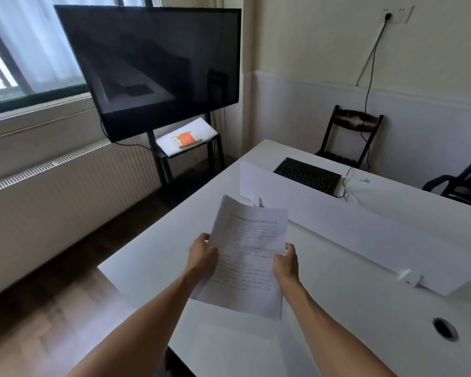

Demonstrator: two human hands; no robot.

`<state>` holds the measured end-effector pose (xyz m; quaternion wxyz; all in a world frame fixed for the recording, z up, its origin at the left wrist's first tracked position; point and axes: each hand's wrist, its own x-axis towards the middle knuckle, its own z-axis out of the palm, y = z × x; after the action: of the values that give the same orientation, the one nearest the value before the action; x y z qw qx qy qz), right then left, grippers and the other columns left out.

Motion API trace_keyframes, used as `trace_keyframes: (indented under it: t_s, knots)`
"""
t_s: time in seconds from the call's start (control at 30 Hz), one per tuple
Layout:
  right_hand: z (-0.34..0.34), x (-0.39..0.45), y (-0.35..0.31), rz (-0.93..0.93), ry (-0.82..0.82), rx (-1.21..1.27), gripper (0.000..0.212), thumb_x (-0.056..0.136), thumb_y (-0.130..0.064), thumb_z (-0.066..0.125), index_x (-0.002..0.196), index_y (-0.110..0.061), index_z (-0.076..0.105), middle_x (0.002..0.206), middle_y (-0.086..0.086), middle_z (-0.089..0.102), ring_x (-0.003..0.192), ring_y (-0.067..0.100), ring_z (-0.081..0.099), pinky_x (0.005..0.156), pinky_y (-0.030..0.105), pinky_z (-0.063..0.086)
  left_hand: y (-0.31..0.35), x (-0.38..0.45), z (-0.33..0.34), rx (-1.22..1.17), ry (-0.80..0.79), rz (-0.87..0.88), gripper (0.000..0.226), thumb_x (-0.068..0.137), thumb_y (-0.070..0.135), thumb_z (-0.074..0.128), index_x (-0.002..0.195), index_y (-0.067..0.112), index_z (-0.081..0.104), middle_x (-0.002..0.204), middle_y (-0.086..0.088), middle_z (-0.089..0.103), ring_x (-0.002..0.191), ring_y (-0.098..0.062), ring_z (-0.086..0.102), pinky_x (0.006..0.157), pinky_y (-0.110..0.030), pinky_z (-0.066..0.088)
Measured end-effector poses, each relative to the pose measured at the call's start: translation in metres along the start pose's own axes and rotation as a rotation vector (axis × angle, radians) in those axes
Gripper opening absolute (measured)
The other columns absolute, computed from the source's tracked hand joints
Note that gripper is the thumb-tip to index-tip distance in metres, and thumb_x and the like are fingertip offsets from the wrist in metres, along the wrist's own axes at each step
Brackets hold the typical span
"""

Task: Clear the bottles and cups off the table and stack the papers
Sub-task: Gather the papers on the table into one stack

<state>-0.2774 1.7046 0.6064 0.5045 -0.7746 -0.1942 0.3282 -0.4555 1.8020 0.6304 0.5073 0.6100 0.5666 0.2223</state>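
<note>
Left hand (203,253) and right hand (286,261) clamped on opposite side edges of printed white paper sheets (246,257), held above white rectangular table (337,295); thumbs on top.

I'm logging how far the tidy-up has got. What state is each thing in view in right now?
papers: held up above the table, gripped at both side edges
left hand: closed on the papers' left edge
right hand: closed on the papers' right edge
table: no bottles or cups in sight
keyboard: lying flat beyond the white divider
screen: dark
</note>
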Motion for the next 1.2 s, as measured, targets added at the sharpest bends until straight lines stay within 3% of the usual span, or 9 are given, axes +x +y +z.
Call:
trace_keyframes:
  t_s: [0.1, 0.27, 0.47, 0.73, 0.87, 1.0, 1.07, 1.13, 1.2]
  knots:
    - [0.028, 0.016, -0.013, 0.015, -0.034, -0.028, 0.037, 0.093, 0.001, 0.035, 0.126, -0.011, 0.049, 0.116, 0.009, 0.06, 0.095, 0.025, 0.059, 0.059, 0.023, 0.047, 0.001, 0.034, -0.018, 0.014, 0.011, 0.017, 0.031, 0.082, 0.004, 0.047, 0.106, 0.02, 0.059, 0.094, -0.004, 0.068, 0.078, -0.018, 0.068, 0.053, -0.025, 0.054]
    - [0.1, 0.065, -0.031, 0.001, -0.016, -0.123, 0.047, 0.092, 0.002, 0.034, 0.133, -0.011, 0.053, 0.128, 0.008, 0.063, 0.108, 0.028, 0.062, 0.085, 0.031, 0.053, -0.009, 0.131, -0.049, 0.032, -0.013, 0.007, 0.032, 0.084, 0.009, 0.047, 0.109, 0.026, 0.056, 0.099, -0.003, 0.068, 0.082, -0.02, 0.07, 0.064, -0.035, 0.062]
    - [0.191, 0.132, -0.038, 0.041, 0.138, -0.174, 0.042, 0.088, 0.004, 0.038, 0.126, -0.011, 0.051, 0.117, 0.008, 0.067, 0.087, 0.023, 0.058, 0.07, 0.026, 0.044, -0.024, 0.264, -0.079, 0.151, -0.071, 0.06, 0.041, 0.081, 0.003, 0.042, 0.114, 0.026, 0.051, 0.099, -0.005, 0.067, 0.077, -0.016, 0.064, 0.051, -0.022, 0.047]
    - [0.273, 0.208, -0.031, 0.076, 0.204, -0.23, 0.067, 0.084, 0.009, 0.037, 0.142, -0.024, 0.042, 0.099, -0.002, 0.057, 0.067, 0.013, 0.054, 0.046, 0.015, 0.039, -0.064, 0.395, -0.093, 0.228, -0.139, 0.099, 0.047, 0.077, -0.002, 0.044, 0.117, 0.021, 0.055, 0.079, -0.004, 0.06, 0.064, -0.014, 0.056, 0.047, -0.021, 0.04]
    - [0.299, 0.228, -0.019, 0.119, 0.204, -0.276, 0.068, 0.082, 0.008, 0.036, 0.14, -0.026, 0.045, 0.096, 0.005, 0.062, 0.074, 0.024, 0.056, 0.049, 0.02, 0.04, -0.085, 0.423, -0.093, 0.239, -0.156, 0.082, 0.048, 0.082, -0.002, 0.043, 0.123, 0.021, 0.052, 0.097, -0.01, 0.064, 0.07, -0.014, 0.058, 0.048, -0.02, 0.042]
    - [0.314, 0.234, -0.015, 0.149, 0.218, -0.294, 0.06, 0.081, 0.006, 0.039, 0.135, -0.019, 0.051, 0.108, 0.015, 0.069, 0.086, 0.027, 0.058, 0.068, 0.027, 0.044, -0.098, 0.436, -0.096, 0.257, -0.143, 0.094, 0.048, 0.082, 0.002, 0.045, 0.126, 0.022, 0.051, 0.094, -0.005, 0.064, 0.074, -0.015, 0.059, 0.061, -0.029, 0.053]
    - [0.317, 0.232, -0.014, 0.151, 0.216, -0.334, 0.057, 0.084, 0.004, 0.042, 0.137, -0.015, 0.051, 0.122, 0.015, 0.065, 0.103, 0.031, 0.06, 0.079, 0.028, 0.046, -0.102, 0.44, -0.096, 0.368, -0.135, 0.126, 0.052, 0.082, 0.009, 0.049, 0.132, 0.023, 0.048, 0.109, -0.008, 0.064, 0.092, -0.023, 0.061, 0.076, -0.036, 0.056]
    - [0.32, 0.23, -0.014, 0.17, 0.214, -0.385, 0.056, 0.086, 0.0, 0.045, 0.14, -0.015, 0.05, 0.131, 0.016, 0.059, 0.117, 0.033, 0.057, 0.091, 0.031, 0.046, -0.108, 0.444, -0.094, 0.589, -0.126, 0.2, 0.06, 0.082, 0.019, 0.059, 0.14, 0.02, 0.044, 0.127, -0.01, 0.056, 0.117, -0.031, 0.051, 0.094, -0.042, 0.05]
    - [0.321, 0.227, -0.014, 0.189, 0.205, -0.433, 0.056, 0.087, -0.004, 0.047, 0.142, -0.017, 0.048, 0.134, 0.018, 0.054, 0.121, 0.035, 0.053, 0.097, 0.034, 0.045, -0.11, 0.441, -0.093, 0.729, -0.143, 0.258, 0.062, 0.083, 0.028, 0.063, 0.141, 0.02, 0.043, 0.134, -0.009, 0.048, 0.125, -0.031, 0.042, 0.1, -0.042, 0.042]
